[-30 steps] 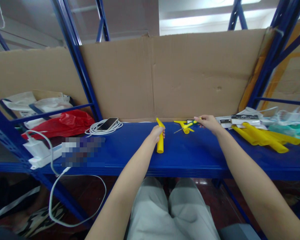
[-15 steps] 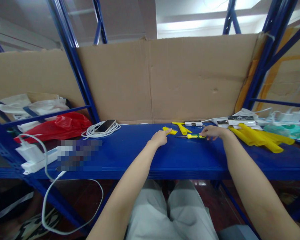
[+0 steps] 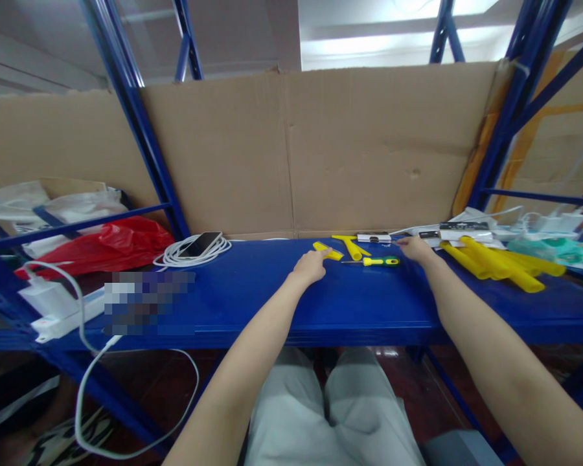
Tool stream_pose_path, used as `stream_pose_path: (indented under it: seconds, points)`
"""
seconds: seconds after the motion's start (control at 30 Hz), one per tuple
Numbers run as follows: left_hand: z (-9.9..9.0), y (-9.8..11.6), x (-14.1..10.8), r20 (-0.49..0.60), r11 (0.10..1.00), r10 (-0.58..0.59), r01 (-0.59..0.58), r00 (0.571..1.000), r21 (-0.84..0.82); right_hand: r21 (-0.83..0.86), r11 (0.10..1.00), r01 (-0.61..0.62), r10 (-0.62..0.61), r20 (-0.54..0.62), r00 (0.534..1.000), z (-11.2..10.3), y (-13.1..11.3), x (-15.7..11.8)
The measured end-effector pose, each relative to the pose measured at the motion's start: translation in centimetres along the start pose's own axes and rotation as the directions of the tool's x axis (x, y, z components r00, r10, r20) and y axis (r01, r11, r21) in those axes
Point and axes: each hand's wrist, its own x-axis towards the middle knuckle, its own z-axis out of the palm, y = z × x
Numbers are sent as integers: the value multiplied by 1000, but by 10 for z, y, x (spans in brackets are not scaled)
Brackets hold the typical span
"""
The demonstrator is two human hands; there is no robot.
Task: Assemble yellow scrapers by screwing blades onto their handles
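On the blue shelf top, my left hand is closed at the near side of a small yellow plastic piece, its fingers pressed on it. Behind and to the right lies another yellow piece with a tubular part. A screwdriver with a yellow and green handle lies flat between my hands. My right hand reaches past the handle's end, fingers stretched out and holding nothing visible. Its fingertips are close to the right end of a small white and black object; whether they touch is too small to tell.
Several yellow tubes and a white-and-black box lie at the right. A phone sits on a coiled white cable at the left. Further left are a red bag and a power strip. Cardboard stands behind.
My right hand has let go of the screwdriver handle and moved back, toward the small white and black object. The screwdriver stays on the shelf. My left hand remains at the yellow piece.
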Motion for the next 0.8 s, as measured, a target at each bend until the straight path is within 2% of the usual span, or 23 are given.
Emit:
stream_pose_path:
  seconds: [0.1,0.23,0.4,0.6,0.8]
  points:
    - [-1,1,0,24,999,15,-16,1000,44,-36,999,-20,23,82,996,6,-2,1]
    - [-1,0,1,30,999,29,-30,999,35,-76,997,26,-14,161,987,13,-8,7]
    - [0,-1,1,31,999,36,-37,999,11,-122,991,57,-29,219,975,20,-10,16]
    - [2,-1,2,28,999,43,-43,999,-5,-124,991,47,-21,198,980,24,-6,20]
    - [2,-1,2,13,999,41,-41,999,-12,-60,998,17,-11,91,996,28,2,20]
